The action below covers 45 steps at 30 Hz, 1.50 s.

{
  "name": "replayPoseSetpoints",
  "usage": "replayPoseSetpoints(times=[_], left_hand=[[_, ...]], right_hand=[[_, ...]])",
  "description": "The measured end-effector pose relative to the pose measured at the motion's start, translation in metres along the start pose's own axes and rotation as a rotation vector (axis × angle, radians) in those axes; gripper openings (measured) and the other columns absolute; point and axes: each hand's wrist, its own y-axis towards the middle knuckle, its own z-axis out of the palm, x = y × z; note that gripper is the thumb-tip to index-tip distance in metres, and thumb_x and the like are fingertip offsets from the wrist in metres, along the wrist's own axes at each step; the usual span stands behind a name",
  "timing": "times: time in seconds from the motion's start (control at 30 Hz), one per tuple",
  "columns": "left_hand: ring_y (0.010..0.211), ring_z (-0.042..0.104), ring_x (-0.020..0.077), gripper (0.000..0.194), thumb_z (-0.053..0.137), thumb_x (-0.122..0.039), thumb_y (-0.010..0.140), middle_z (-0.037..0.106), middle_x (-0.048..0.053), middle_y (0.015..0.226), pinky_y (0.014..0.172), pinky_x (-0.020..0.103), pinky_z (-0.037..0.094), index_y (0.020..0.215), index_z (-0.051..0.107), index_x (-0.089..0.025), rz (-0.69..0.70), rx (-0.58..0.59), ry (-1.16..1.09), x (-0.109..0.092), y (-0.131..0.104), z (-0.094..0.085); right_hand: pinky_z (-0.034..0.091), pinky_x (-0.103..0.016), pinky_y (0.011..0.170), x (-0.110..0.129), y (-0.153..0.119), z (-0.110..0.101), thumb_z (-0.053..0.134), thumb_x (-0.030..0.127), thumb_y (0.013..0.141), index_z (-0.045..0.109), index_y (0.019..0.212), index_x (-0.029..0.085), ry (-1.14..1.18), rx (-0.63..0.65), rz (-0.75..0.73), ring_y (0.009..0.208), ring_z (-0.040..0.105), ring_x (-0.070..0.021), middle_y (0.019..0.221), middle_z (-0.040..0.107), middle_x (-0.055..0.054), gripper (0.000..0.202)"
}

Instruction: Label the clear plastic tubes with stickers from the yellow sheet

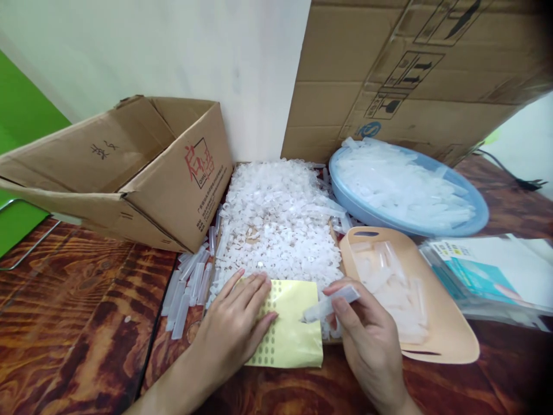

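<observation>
A yellow sheet [296, 340] with rows of small dark stickers lies over the front of a box of small translucent plastic pieces [276, 230]. My left hand [242, 314] rests flat on the sheet's left part, fingers extended and holding nothing. Between the thumb and fingers of my right hand [367, 331] is a translucent plastic tube [330, 304]. The tube slants down to the left, its lower end over the right part of the sheet; whether it touches the sheet I cannot tell.
An open cardboard box [173, 173] stands left, near loose tubes [181, 308]. At the right are a heaped blue basin [479, 213], a peach tray [449, 334] with tubes and plastic packets [488, 271]. A large carton [345, 75] stands behind.
</observation>
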Motion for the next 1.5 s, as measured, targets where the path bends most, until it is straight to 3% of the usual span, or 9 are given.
replayPoseSetpoints(times=[0.2,0.3,0.37,0.47,0.6,0.67,0.9,1.17,1.5], left_hand=[[0.112,0.075,0.0277,0.031,0.063,-0.024,0.103,0.078,0.015,0.122,0.107,0.053,0.059,0.131,0.063,-0.012,0.018,-0.088,-0.114,0.004,0.0,-0.001],[0.11,0.076,0.0242,0.031,0.067,-0.02,0.1,0.079,0.013,0.118,0.109,0.049,0.058,0.13,0.064,-0.012,0.04,-0.146,-0.224,0.005,0.0,-0.006],[0.111,0.075,0.0218,0.033,0.069,-0.018,0.099,0.079,0.012,0.119,0.111,0.045,0.056,0.131,0.064,-0.013,0.079,-0.141,-0.316,0.005,0.0,-0.012],[0.113,0.075,0.0197,0.036,0.072,-0.018,0.097,0.079,0.011,0.121,0.113,0.041,0.055,0.132,0.064,-0.013,0.145,-0.071,-0.45,0.005,0.001,-0.02],[0.113,0.074,0.019,0.036,0.072,-0.016,0.097,0.079,0.01,0.122,0.112,0.038,0.055,0.132,0.064,-0.014,0.162,-0.024,-0.585,0.003,0.002,-0.026],[0.113,0.075,0.019,0.034,0.071,-0.016,0.097,0.079,0.011,0.121,0.11,0.037,0.056,0.131,0.065,-0.015,0.169,-0.024,-0.604,0.003,0.003,-0.027],[0.125,0.069,0.0265,0.032,0.07,-0.022,0.098,0.076,0.014,0.128,0.116,0.05,0.05,0.129,0.066,-0.015,0.185,0.036,-0.503,0.002,0.003,-0.028],[0.101,0.077,0.021,0.018,0.069,-0.012,0.097,0.079,0.011,0.106,0.089,0.032,0.064,0.115,0.072,-0.015,0.031,-0.021,-0.686,-0.009,0.004,-0.023],[0.096,0.078,0.0213,0.014,0.064,-0.008,0.098,0.08,0.012,0.103,0.088,0.033,0.065,0.108,0.072,-0.015,0.097,-0.087,-0.659,-0.008,0.003,-0.019]], right_hand=[[0.052,-0.031,0.08,-0.002,0.002,0.004,0.051,0.039,0.109,0.063,0.104,0.024,0.045,0.039,-0.068,0.084,0.066,-0.0182,0.095,0.064,-0.003,0.02],[0.048,-0.029,0.073,-0.001,0.006,-0.001,0.051,0.037,0.109,0.06,0.124,0.027,-0.113,0.032,-0.088,0.074,0.061,-0.0156,0.09,0.06,0.0,0.02],[0.046,-0.029,0.073,0.003,0.01,-0.007,0.057,0.037,0.106,0.065,0.122,0.027,-0.258,0.087,-0.114,0.079,0.059,-0.0166,0.093,0.061,-0.001,0.02],[0.043,-0.03,0.075,0.013,0.017,-0.015,0.063,0.043,0.102,0.071,0.099,0.023,-0.35,0.287,-0.075,0.089,0.06,-0.0199,0.096,0.064,-0.004,0.022],[0.036,-0.029,0.063,0.022,0.019,-0.016,0.065,0.059,0.095,0.068,0.079,0.017,-0.277,0.667,0.23,0.069,0.05,-0.0161,0.073,0.057,-0.001,0.045],[0.031,-0.028,0.059,0.021,0.016,-0.012,0.068,0.064,0.09,0.063,0.073,0.016,-0.248,0.745,0.338,0.065,0.043,-0.0138,0.066,0.048,0.002,0.051],[0.026,-0.026,0.056,0.017,0.01,-0.001,0.075,0.062,0.086,0.059,0.069,0.016,-0.128,0.758,0.413,0.062,0.035,-0.0109,0.064,0.041,0.005,0.052],[0.037,-0.026,0.067,0.021,0.005,0.01,0.072,0.054,0.094,0.071,0.075,0.016,-0.149,0.75,0.279,0.071,0.051,-0.014,0.071,0.059,0.002,0.043],[0.034,-0.026,0.064,0.016,0.002,0.012,0.064,0.054,0.1,0.058,0.065,0.017,-0.248,0.723,0.159,0.065,0.048,-0.0122,0.064,0.051,0.004,0.051]])
